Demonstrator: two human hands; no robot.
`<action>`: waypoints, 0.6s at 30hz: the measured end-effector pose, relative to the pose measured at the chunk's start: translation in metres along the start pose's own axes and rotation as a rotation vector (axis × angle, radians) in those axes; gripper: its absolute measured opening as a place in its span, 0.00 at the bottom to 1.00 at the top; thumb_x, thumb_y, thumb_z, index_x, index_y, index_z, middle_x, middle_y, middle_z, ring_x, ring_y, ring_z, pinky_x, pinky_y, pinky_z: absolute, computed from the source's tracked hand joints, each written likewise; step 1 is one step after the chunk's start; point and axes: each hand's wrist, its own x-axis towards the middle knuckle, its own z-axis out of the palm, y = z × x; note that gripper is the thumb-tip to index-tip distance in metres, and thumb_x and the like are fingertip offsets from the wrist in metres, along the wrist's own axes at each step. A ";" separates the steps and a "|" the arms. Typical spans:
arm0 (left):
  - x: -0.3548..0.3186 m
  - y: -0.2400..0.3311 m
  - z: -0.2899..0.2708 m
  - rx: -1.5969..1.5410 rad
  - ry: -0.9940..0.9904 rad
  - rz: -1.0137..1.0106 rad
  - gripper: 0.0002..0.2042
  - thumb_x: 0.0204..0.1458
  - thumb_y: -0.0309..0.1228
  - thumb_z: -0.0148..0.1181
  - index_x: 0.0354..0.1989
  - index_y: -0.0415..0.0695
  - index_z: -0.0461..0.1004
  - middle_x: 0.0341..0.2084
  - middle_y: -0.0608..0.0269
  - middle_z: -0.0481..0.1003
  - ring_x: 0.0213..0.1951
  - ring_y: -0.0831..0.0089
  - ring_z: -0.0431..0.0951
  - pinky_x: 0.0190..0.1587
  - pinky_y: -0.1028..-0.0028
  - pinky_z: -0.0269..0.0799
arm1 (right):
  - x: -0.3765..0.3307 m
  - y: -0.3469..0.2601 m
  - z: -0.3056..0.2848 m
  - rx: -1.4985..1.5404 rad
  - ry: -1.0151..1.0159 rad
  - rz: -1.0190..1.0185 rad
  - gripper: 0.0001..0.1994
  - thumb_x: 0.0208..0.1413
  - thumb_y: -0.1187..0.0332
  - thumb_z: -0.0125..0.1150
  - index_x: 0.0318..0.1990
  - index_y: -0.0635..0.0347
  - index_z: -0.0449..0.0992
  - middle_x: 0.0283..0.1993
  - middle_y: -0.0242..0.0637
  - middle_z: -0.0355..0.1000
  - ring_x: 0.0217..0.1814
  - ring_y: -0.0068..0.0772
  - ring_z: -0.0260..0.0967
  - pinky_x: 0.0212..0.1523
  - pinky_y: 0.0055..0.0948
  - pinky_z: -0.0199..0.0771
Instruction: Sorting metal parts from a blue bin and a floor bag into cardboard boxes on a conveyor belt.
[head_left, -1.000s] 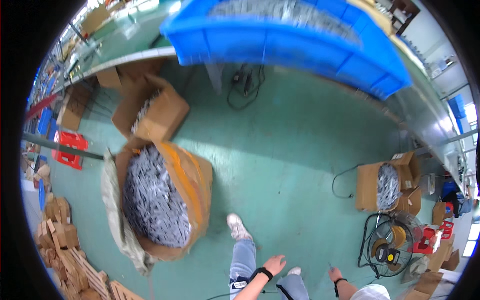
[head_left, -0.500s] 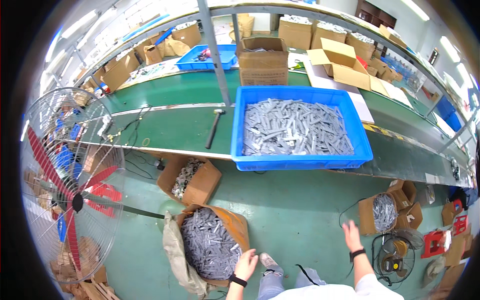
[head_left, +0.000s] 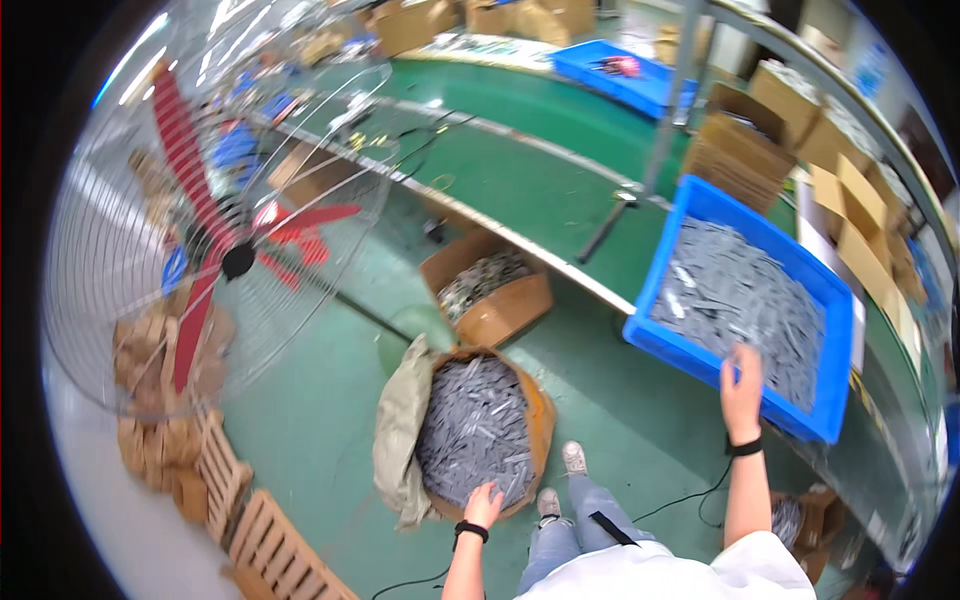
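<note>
My left hand (head_left: 484, 503) reaches down to the near rim of a round brown container (head_left: 538, 415) lined with a sack and filled with small grey metal parts (head_left: 472, 425); its fingers are spread over the parts and hold nothing. Up at the near edge of a blue plastic bin (head_left: 700, 354), which sits on the green workbench (head_left: 520, 175) and is full of the same grey parts, my right hand (head_left: 741, 388) is raised. Its fingers are apart and I see nothing in it. Both wrists wear black bands.
A large caged fan with red blades (head_left: 215, 250) stands at the left. An open cardboard box of metal parts (head_left: 490, 295) sits under the bench edge. Wooden pallets (head_left: 265, 530) lie at the lower left. Stacked cardboard boxes (head_left: 740, 140) stand on the bench. Another box of parts (head_left: 795, 520) is at the lower right.
The view has swung left and tilted, bringing the fan closer. My left hand has come over the floor container's rim and my right hand has risen to the blue bin's edge.
</note>
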 end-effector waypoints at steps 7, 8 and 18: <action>0.029 -0.079 0.044 0.026 0.038 -0.430 0.26 0.44 0.38 0.54 0.50 0.36 0.62 0.47 0.40 0.64 0.51 0.50 0.63 0.54 0.63 0.58 | -0.140 -0.124 0.164 0.337 -1.110 -0.395 0.16 0.44 0.67 0.56 0.42 0.61 0.67 0.42 0.44 0.67 0.46 0.44 0.65 0.43 0.38 0.68; 0.029 -0.088 0.042 0.020 0.067 -0.456 0.26 0.44 0.38 0.54 0.50 0.36 0.62 0.47 0.40 0.64 0.51 0.50 0.63 0.54 0.63 0.58 | -0.152 -0.137 0.180 0.397 -1.203 -0.447 0.17 0.45 0.66 0.56 0.44 0.61 0.66 0.43 0.45 0.66 0.47 0.45 0.64 0.44 0.38 0.67; 0.144 -0.192 0.034 0.053 0.620 -0.444 0.30 0.41 0.33 0.55 0.53 0.34 0.55 0.49 0.39 0.59 0.51 0.45 0.60 0.54 0.59 0.56 | -0.200 -0.149 0.510 0.028 -1.040 -0.485 0.24 0.39 0.65 0.60 0.44 0.66 0.61 0.43 0.49 0.62 0.47 0.50 0.61 0.45 0.40 0.66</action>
